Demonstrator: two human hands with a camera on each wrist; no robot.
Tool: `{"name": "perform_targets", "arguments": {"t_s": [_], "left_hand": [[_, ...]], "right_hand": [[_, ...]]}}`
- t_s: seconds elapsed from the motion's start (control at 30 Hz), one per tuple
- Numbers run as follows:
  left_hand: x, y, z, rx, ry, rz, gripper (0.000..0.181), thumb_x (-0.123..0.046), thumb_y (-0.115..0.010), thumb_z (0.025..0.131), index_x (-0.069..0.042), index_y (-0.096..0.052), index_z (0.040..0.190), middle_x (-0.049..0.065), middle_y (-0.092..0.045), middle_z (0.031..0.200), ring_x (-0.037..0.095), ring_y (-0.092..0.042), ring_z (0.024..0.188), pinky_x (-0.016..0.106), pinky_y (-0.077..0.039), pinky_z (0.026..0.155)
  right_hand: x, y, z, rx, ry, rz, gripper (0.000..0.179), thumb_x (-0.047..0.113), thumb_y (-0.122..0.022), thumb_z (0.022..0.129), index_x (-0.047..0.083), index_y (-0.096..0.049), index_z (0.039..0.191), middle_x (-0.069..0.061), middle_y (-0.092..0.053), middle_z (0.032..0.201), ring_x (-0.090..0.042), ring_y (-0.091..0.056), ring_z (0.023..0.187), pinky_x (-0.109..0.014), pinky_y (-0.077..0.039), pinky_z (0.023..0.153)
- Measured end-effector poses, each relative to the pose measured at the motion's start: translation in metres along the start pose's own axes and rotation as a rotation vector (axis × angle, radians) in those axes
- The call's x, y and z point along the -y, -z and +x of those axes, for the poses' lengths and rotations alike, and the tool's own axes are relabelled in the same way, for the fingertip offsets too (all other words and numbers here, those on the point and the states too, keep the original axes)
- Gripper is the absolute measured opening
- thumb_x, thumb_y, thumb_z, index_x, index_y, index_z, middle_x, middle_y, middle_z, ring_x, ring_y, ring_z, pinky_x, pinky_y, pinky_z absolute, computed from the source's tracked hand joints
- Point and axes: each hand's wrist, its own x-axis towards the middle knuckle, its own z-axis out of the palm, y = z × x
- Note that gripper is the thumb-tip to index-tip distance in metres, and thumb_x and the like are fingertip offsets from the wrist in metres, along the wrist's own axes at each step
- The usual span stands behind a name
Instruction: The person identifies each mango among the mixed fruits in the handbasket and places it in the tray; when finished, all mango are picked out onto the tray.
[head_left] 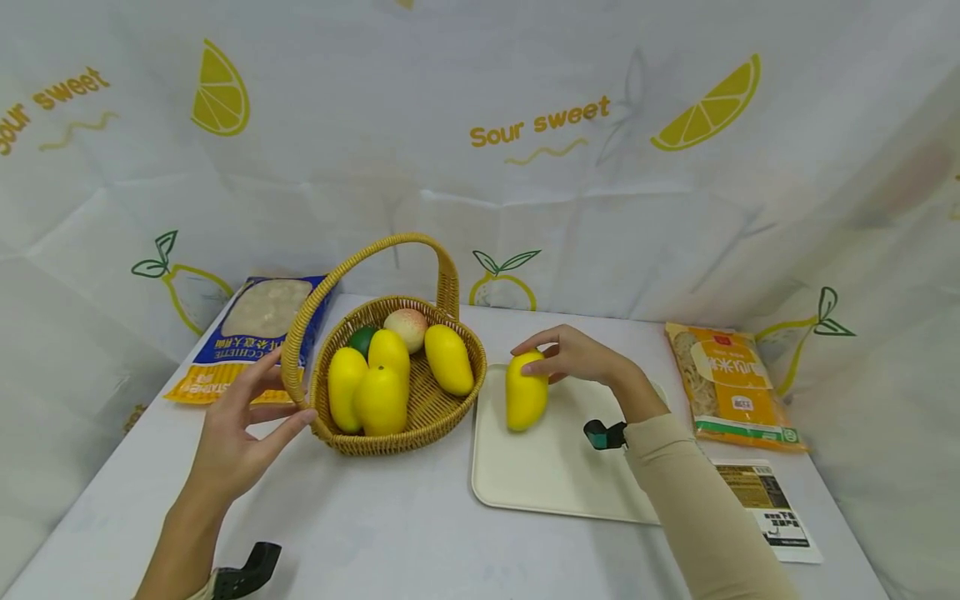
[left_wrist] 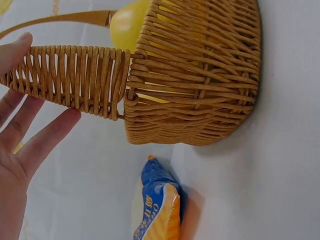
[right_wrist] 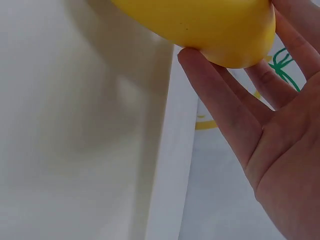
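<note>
My left hand point(head_left: 234, 437) grips the lower left end of the handle point(left_wrist: 75, 77) on a wicker basket point(head_left: 420, 437), thumb on one side and fingers on the other. Several yellow mangoes point(head_left: 382, 400), a peach point(head_left: 407, 329) and a dark green fruit point(head_left: 362, 339), partly hidden, lie in the basket. To the right, my right hand point(head_left: 581, 358) holds another yellow mango point(head_left: 527, 400) by its upper end, between thumb and fingers. That mango hangs over the left part of a cream tray point(head_left: 562, 483); the right wrist view shows its underside and the fingertips against it.
A blue and orange pasta bag point(head_left: 258, 325) lies behind the basket on the left. Right of the tray are an orange food packet point(head_left: 731, 383) and a flat white-and-brown package point(head_left: 772, 508). A white printed curtain point(head_left: 570, 208) hangs behind the white table point(head_left: 360, 533).
</note>
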Motion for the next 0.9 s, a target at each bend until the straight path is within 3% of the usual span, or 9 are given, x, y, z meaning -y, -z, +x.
{"name": "perform_targets", "arguments": {"t_s": [0.2, 0.4, 0.63, 0.73, 0.9], "left_hand": [[0.000, 0.001, 0.001, 0.013, 0.007, 0.024, 0.097, 0.025, -0.082, 0.063, 0.000, -0.046, 0.149, -0.026, -0.057, 0.123, -0.013, -0.059, 0.109, 0.005, -0.056, 0.079], [0.002, -0.001, 0.000, -0.015, -0.011, -0.019, 0.097, 0.026, -0.082, 0.060, 0.002, -0.048, 0.148, -0.020, -0.060, 0.122, -0.009, -0.062, 0.108, 0.004, -0.056, 0.079], [0.007, -0.003, 0.000, -0.025, -0.028, -0.032, 0.098, 0.026, -0.082, 0.058, 0.004, -0.048, 0.147, -0.017, -0.061, 0.122, -0.008, -0.062, 0.108, 0.003, -0.055, 0.080], [0.006, -0.003, 0.000, -0.020, -0.026, -0.024, 0.097, 0.026, -0.082, 0.059, 0.004, -0.047, 0.147, -0.018, -0.061, 0.122, -0.009, -0.062, 0.109, 0.003, -0.055, 0.080], [0.002, 0.000, 0.000, 0.016, 0.036, 0.006, 0.098, 0.025, -0.081, 0.063, 0.000, -0.046, 0.150, -0.015, -0.061, 0.122, -0.011, -0.059, 0.109, 0.005, -0.056, 0.080]], "right_hand": [[-0.001, -0.010, 0.009, 0.005, 0.000, -0.006, 0.045, 0.027, -0.073, 0.095, 0.009, -0.066, 0.136, -0.010, -0.062, 0.143, -0.023, -0.069, 0.109, -0.043, -0.065, 0.087], [-0.003, -0.015, 0.012, -0.003, -0.009, -0.030, 0.047, 0.032, -0.068, 0.098, 0.011, -0.062, 0.141, -0.010, -0.059, 0.146, -0.025, -0.067, 0.114, -0.043, -0.066, 0.087], [-0.006, -0.018, 0.012, 0.011, -0.028, -0.035, 0.063, 0.031, -0.076, 0.091, 0.016, -0.054, 0.148, -0.010, -0.050, 0.152, -0.032, -0.058, 0.128, -0.039, -0.064, 0.090], [-0.007, -0.019, 0.012, 0.009, -0.012, -0.055, 0.067, 0.031, -0.078, 0.089, 0.014, -0.053, 0.149, -0.011, -0.046, 0.156, -0.039, -0.048, 0.137, -0.044, -0.060, 0.100], [-0.012, -0.022, 0.013, -0.017, 0.013, -0.079, 0.069, 0.030, -0.081, 0.087, 0.014, -0.053, 0.148, -0.009, -0.046, 0.158, -0.044, -0.042, 0.143, -0.061, -0.040, 0.118]]}}
